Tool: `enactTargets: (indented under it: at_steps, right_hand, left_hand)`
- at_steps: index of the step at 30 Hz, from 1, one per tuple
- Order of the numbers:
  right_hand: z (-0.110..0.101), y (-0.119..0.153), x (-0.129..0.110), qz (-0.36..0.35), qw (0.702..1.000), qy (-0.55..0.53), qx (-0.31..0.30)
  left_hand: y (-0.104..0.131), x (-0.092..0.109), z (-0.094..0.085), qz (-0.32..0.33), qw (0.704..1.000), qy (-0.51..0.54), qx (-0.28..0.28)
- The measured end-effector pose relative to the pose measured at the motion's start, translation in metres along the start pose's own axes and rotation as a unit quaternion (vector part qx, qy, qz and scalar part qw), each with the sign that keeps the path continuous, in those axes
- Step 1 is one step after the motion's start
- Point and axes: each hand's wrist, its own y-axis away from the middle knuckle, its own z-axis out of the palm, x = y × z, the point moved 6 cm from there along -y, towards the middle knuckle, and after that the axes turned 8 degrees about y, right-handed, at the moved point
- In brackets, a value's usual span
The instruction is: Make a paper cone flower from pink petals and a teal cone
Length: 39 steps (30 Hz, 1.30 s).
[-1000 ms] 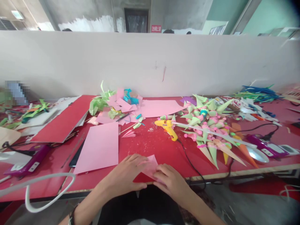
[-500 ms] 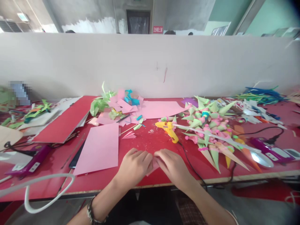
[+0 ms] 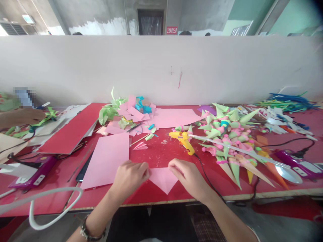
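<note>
A small sheet of pink paper (image 3: 164,178), with a point toward me, spans the gap between my hands near the table's front edge. My left hand (image 3: 132,174) pinches its left corner with curled fingers. At the upper right corner, my right hand (image 3: 188,176) has thumb and forefinger closed on the same paper. A larger pink sheet (image 3: 108,159) lies flat just left of my left hand. Beyond my right hand rests a yellow glue gun (image 3: 184,141) with a long clear glue stick in its back. A little folded pink paper piece (image 3: 140,146) lies behind my left hand.
Green and pink paper cones (image 3: 229,131) are heaped at the right. Paper scraps (image 3: 131,114) lie at the back. Purple power strips (image 3: 41,173) sit at both sides, with a red board (image 3: 72,127) at left. A white partition (image 3: 151,67) stands behind. Another person's hand (image 3: 22,117) reaches in at far left.
My hands have moved apart, the left one leftward, and the pink paper between them now shows spread out. Another person's hand has come into view at far left.
</note>
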Motion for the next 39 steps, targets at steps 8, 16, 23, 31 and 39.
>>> enactTargets:
  at_steps: [8, 16, 23, 31, 39]
  right_hand:
    - [-0.005, 0.004, 0.008, -0.012, 1.0, 0.003, 0.022]
    - [0.004, -0.001, -0.006, -0.094, 0.98, 0.166, 0.058]
    - [0.005, -0.006, -0.022, -0.102, 0.956, 0.265, 0.075]
    - [0.021, -0.004, -0.028, -0.141, 0.973, 0.167, 0.078]
    - [0.02, -0.003, -0.018, -0.139, 0.979, 0.122, 0.086]
  left_hand:
    - [-0.004, -0.028, -0.008, -0.166, 0.955, 0.229, -0.093]
    - [0.0, 0.013, 0.013, -0.111, 0.918, 0.331, -0.186]
    - [0.0, 0.014, 0.017, -0.131, 0.943, 0.262, -0.159]
    - [0.002, 0.02, 0.016, -0.119, 0.933, 0.306, -0.145]
    - [0.005, 0.018, 0.014, -0.132, 0.913, 0.345, -0.171]
